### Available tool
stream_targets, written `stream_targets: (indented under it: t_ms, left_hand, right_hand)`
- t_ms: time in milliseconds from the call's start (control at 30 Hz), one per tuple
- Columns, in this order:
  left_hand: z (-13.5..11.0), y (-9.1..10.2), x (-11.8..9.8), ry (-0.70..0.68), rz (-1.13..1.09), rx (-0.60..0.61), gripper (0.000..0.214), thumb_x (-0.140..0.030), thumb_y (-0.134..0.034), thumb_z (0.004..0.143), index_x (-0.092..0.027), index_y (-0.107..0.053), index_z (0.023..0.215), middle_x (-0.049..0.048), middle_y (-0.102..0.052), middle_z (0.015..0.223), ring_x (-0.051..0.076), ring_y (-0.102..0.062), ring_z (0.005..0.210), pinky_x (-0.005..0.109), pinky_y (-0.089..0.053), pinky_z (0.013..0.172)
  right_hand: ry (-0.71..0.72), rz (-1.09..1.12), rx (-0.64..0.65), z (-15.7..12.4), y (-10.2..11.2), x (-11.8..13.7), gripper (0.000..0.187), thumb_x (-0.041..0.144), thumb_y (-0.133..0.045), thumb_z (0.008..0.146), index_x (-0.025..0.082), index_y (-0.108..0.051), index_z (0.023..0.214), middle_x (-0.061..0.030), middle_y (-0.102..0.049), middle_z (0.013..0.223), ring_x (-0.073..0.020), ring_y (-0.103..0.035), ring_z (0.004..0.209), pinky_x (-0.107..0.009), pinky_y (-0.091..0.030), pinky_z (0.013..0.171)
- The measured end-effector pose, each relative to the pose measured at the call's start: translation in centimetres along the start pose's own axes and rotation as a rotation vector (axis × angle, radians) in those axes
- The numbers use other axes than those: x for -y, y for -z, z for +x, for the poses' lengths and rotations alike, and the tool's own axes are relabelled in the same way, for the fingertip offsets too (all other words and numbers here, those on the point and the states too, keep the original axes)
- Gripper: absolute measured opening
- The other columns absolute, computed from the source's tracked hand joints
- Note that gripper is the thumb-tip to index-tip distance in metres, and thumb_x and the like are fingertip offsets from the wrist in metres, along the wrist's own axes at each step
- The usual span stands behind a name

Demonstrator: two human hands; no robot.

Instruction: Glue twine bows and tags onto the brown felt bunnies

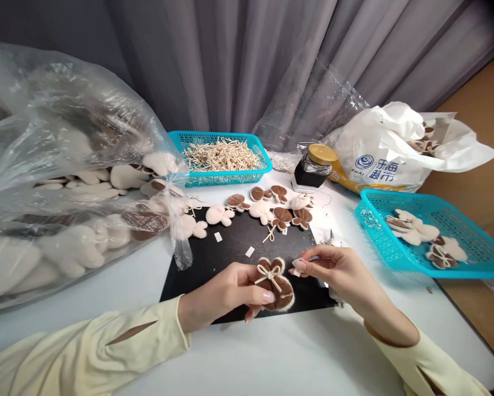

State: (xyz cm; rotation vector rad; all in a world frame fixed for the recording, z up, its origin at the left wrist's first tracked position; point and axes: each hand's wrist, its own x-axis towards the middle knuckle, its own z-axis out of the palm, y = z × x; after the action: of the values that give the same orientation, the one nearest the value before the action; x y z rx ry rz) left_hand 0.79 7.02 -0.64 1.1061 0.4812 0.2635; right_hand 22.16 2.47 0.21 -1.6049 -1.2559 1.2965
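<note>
Between the thumb and fingers of my left hand (242, 291) is a brown bunny-shaped plush patch (283, 294) with fuzzy cream edging. A cream cord bow (270, 275) lies across it below the ears. My right hand (333, 269), just right of the patch, pinches a small white tag (297, 269); the two hands are apart. Both are above a black mat (230, 261), where two small white paper pieces (250, 251) lie. Several brown and cream bunny patches (261, 212) rest along the mat's far edge, with a loose bow (270, 235) by them.
A blue basket of cord bows (226, 179) stands at the back, beside a gold-lidded jar (312, 168). On the left bulges a clear plastic bag (77, 115) of patches. To the right are a white shopping bag (354, 148) and a blue basket (469, 220) holding several bowed patches.
</note>
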Motion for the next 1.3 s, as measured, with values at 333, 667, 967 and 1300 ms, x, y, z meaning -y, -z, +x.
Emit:
stream_targets:
  t_ms: [333,667,967,1300]
  left_hand:
    - [0.1,-0.1,0.3,-0.008,-0.051,-0.179,0.026,-0.021,-0.056,0.079,-0.013,-0.064,0.102,0.0047,-0.055,0.083,0.008,-0.04,0.058,0.018,-0.039,0.044]
    - [0.3,-0.4,0.1,-0.056,-0.088,-0.173,0.02,-0.019,-0.057,0.08,-0.013,-0.066,0.097,0.0083,-0.062,0.092,0.018,-0.054,0.087,0.024,-0.05,0.06]
    - [0.5,-0.3,0.5,-0.001,-0.045,-0.172,0.021,-0.022,-0.056,0.082,-0.01,-0.062,0.098,0.0124,-0.067,0.09,0.017,-0.066,0.066,0.02,-0.048,0.046]
    - [0.5,-0.8,0.4,0.041,0.059,-0.202,0.023,-0.025,-0.056,0.082,-0.009,-0.057,0.099,0.0144,-0.067,0.092,0.016,-0.066,0.062,0.018,-0.046,0.042]
  right_hand:
    - [0.19,-0.273,0.1,-0.4,0.0,0.5,0.027,0.037,-0.044,0.089,0.021,-0.066,0.084,-0.003,-0.064,0.086,-0.0165,-0.055,0.08,-0.028,-0.042,0.073]
    - [0.22,-0.177,0.068,-0.6,-0.4,0.0,0.018,0.037,-0.06,0.078,0.021,-0.07,0.075,-0.0035,-0.062,0.079,-0.0163,-0.054,0.074,-0.028,-0.042,0.066]
    - [0.13,-0.042,0.041,-1.0,0.1,0.6,0.017,0.036,-0.071,0.066,0.02,-0.067,0.061,-0.0019,-0.058,0.07,-0.012,-0.048,0.06,-0.025,-0.04,0.054]
    - [0.117,-0.044,0.069,-1.5,-0.8,0.9,0.016,0.032,-0.071,0.068,0.02,-0.065,0.06,-0.0008,-0.058,0.066,-0.0134,-0.051,0.063,-0.026,-0.04,0.058]
